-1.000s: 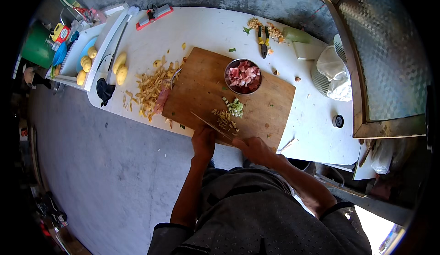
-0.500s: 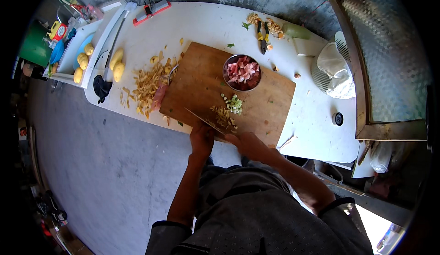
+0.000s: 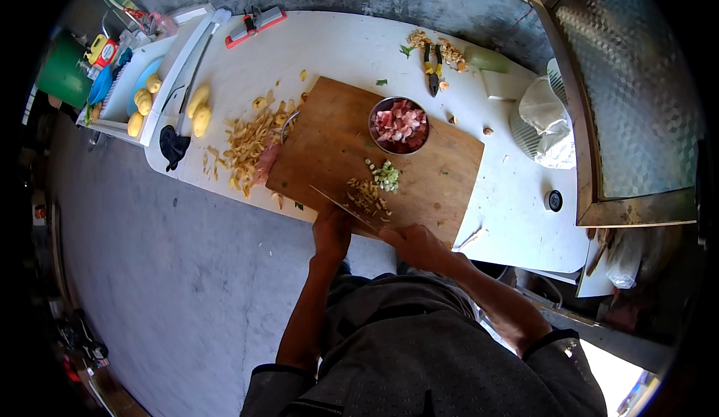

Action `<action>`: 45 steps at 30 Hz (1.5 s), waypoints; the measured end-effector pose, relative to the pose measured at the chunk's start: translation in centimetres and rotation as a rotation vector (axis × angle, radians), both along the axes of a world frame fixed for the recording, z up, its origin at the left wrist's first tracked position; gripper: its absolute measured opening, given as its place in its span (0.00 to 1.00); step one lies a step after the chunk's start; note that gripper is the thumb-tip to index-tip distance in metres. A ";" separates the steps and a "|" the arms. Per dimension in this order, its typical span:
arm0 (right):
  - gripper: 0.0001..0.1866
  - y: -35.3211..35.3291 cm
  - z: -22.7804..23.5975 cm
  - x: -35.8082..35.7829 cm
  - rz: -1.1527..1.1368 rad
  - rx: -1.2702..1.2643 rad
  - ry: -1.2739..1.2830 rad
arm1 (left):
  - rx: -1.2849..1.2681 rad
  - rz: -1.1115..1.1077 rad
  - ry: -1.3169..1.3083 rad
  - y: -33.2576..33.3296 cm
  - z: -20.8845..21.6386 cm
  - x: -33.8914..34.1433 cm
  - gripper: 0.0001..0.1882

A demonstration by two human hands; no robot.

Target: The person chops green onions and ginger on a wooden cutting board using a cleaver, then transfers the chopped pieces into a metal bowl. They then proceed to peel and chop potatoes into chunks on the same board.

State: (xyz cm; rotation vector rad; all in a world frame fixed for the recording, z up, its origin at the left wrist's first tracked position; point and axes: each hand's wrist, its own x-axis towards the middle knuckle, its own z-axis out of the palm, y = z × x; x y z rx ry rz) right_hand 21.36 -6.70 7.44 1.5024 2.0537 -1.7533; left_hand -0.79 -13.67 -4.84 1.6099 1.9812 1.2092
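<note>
My right hand [image 3: 413, 245] is wrapped round the handle of a knife [image 3: 344, 206], whose thin blade slants up to the left over the near edge of a wooden cutting board [image 3: 314, 143]. Close against the blade's near side, my left hand [image 3: 332, 231] is curled closed; its fingertips and anything in them are hidden. Just beyond the blade lie yellowish chopped pieces [image 3: 365, 195], with a small heap of sliced green onion [image 3: 386, 176] touching them. Farther back on the board stands a metal bowl [image 3: 372, 134] of diced raw meat [image 3: 401, 122].
Left of the board are peelings [image 3: 247, 143] and a pinkish piece [image 3: 267, 164]. Potatoes [image 3: 200, 110] lie near a sink [image 3: 155, 113]. Pliers [image 3: 433, 72] lie behind the bowl. At right are a lined basket [image 3: 535, 121], a black lid [image 3: 553, 200] and a window frame [image 3: 589, 155].
The whole view has shifted slightly, with the table sitting a little lower in the picture. Both hands and the knife keep nearly the same place at the board's near edge.
</note>
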 end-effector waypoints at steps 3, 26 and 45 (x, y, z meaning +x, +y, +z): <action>0.30 -0.3 -1.7 0.9 0.024 0.022 0.032 | 0.020 -0.028 0.034 0.0 0.5 0.1 0.06; 0.34 -0.8 -2.8 0.1 0.024 0.152 0.105 | -0.050 -0.033 -0.028 -0.4 0.8 -0.3 0.11; 0.25 -0.6 -3.4 -1.8 0.041 0.304 0.170 | 0.019 -0.053 0.070 -0.7 0.1 -0.7 0.10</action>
